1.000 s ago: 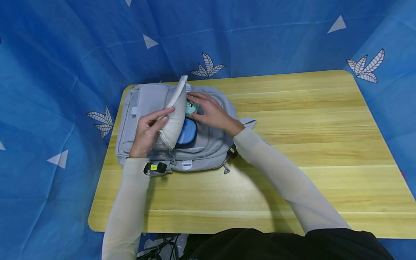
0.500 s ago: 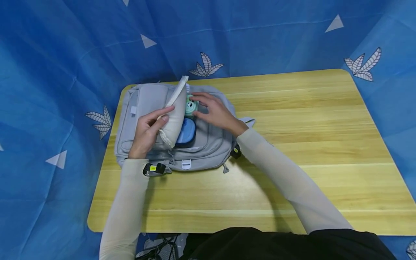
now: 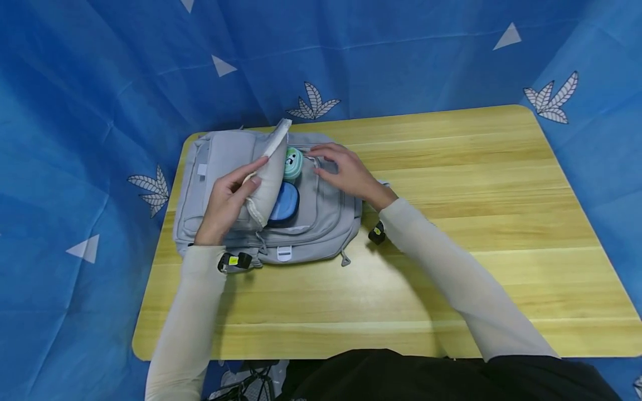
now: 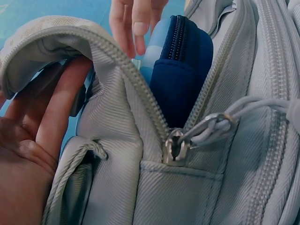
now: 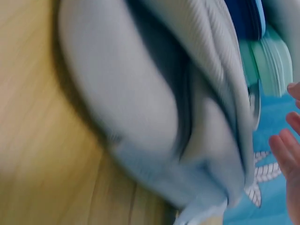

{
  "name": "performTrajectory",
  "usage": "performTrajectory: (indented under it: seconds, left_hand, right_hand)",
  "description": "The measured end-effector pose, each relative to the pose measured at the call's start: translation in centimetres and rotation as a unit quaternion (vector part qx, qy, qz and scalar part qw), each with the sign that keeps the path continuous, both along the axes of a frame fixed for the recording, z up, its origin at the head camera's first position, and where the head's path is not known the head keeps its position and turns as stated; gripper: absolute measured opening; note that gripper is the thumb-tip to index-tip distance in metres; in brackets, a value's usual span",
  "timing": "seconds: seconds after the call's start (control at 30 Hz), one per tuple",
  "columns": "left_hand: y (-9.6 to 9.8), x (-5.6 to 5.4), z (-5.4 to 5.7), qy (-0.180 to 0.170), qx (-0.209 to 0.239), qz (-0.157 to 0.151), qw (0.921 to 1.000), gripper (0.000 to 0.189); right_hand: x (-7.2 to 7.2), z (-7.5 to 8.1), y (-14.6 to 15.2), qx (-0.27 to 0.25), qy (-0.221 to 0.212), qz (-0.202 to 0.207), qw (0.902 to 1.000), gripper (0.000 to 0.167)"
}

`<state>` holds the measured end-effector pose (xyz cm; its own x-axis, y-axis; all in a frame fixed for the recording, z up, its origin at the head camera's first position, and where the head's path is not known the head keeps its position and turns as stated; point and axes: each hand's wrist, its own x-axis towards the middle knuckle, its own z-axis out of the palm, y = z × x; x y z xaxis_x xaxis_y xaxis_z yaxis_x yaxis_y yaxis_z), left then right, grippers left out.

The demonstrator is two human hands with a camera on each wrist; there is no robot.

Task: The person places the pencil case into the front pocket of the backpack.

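A grey backpack (image 3: 328,214) lies on the table with its front pocket unzipped. My left hand (image 3: 225,203) pinches the pocket's pale flap (image 3: 273,181) between thumb and fingers and holds it raised to the left. Inside the pocket sits a blue zippered case (image 3: 285,204), its navy side and zip plain in the left wrist view. Just behind it is a mint-green thing with a small dark-and-white face pattern (image 3: 293,162); the right wrist view shows its ribbed side. My right hand (image 3: 348,171) hovers over the pocket's right edge, fingers loosely bent, holding nothing.
The wooden table (image 3: 476,223) stretches to the right of the backpack. A blue patterned cloth (image 3: 391,61) hangs behind and to the left. A zip pull with a cord loop (image 4: 211,124) sticks out at the pocket's near corner.
My right hand has drawn back to the right, away from the mint-green thing, leaving more of it in sight. My left hand keeps holding the flap up.
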<state>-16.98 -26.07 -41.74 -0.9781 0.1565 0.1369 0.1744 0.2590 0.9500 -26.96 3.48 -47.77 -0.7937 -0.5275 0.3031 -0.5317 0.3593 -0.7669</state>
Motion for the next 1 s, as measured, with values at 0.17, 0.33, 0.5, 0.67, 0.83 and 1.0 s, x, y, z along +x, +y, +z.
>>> performTrajectory:
  seconds: [0.17,0.33,0.5,0.67,0.83,1.0]
  left_hand:
    - [0.3,-0.1,0.3,-0.013,-0.011,0.009,0.9998,0.052]
    - [0.5,-0.2,0.6,-0.014,-0.036,0.007,0.9993,0.048]
    - [0.8,-0.2,1.1,-0.016,-0.052,0.000,0.9985,0.045]
    - [1.5,-0.4,1.5,-0.011,-0.044,-0.009,0.9989,0.043]
    - [2.5,-1.0,1.4,0.057,-0.088,0.039,0.9937,0.033]
    - [3.5,-1.5,1.6,0.134,-0.220,0.034,0.9656,0.026]
  right_hand:
    - [-0.3,-0.6,2.4,0.009,0.002,-0.022,0.9997,0.037]
    - [-0.2,-0.5,4.7,0.017,-0.001,-0.033,0.9993,0.036]
    - [0.0,-0.4,6.5,0.031,-0.011,-0.047,0.9984,0.037]
    - [0.3,-0.4,8.0,0.034,-0.025,-0.060,0.9973,0.037]
    - [0.3,-0.5,9.2,0.033,-0.036,-0.070,0.9964,0.038]
    - [0.5,-0.7,10.1,0.025,-0.039,-0.072,0.9963,0.037]
